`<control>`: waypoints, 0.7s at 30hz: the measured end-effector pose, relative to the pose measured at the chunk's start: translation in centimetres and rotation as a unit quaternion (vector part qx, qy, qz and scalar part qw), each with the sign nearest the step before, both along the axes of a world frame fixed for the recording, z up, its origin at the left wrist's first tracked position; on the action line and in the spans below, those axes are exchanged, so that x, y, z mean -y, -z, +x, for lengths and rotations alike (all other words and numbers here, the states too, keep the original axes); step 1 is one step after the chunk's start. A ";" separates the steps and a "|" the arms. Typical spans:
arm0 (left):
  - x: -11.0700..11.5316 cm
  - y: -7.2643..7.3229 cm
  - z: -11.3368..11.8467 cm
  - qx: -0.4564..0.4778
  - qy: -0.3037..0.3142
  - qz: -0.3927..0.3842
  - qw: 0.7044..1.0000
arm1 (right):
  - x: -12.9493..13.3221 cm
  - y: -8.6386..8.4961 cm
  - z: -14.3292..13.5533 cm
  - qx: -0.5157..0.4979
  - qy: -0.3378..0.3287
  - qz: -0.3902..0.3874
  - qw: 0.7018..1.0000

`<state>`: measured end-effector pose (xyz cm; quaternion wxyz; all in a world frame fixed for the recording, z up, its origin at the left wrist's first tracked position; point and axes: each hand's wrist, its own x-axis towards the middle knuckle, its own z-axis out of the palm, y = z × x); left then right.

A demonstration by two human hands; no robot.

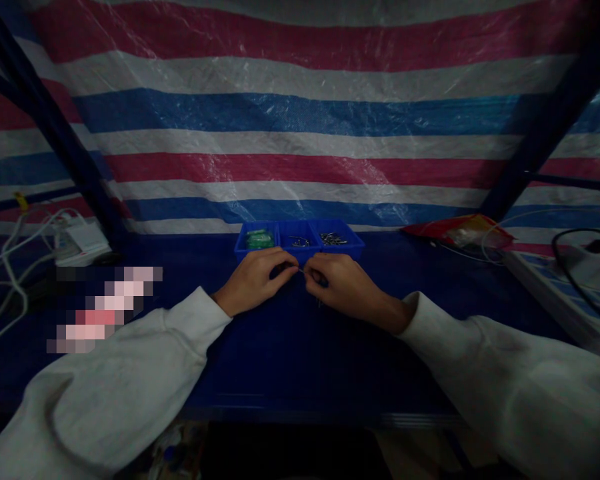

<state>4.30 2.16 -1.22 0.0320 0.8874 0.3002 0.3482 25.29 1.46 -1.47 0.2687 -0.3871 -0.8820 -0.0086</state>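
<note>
A striped sheet [300,113] of red, white and blue plastic hangs across the whole back of the scene, with dark blue frame bars [545,133] slanting down at either side. Below it lies a dark blue table [290,353], dimly lit. Two arms in white sleeves [505,373] reach in from the lower corners and meet near the middle of the table. At the far left sit white cables [5,280] and a white plug box [80,240]; at the far right lie a red bag [455,230] and a black cord [580,247] looping over a flat striped surface. Against the foot of the sheet stands a blue tray [300,252] with three compartments: green pieces [258,239] in the left one, small dark metal parts [333,238] in the right one, a few more in the middle. Just in front of the tray, the left hand [254,280] and the right hand [337,283] face each other, fingers curled and pinched together, nearly touching at the fingertips. Between them runs a thin pin [301,270], very small and hard to make out; each hand appears to pinch one end of it, just above the table.
</note>
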 end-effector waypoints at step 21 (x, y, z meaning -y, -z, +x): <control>0.5 0.3 0.4 0.042 0.031 -0.112 0.992 | -0.4 0.0 -0.7 -0.249 -0.019 -0.098 0.963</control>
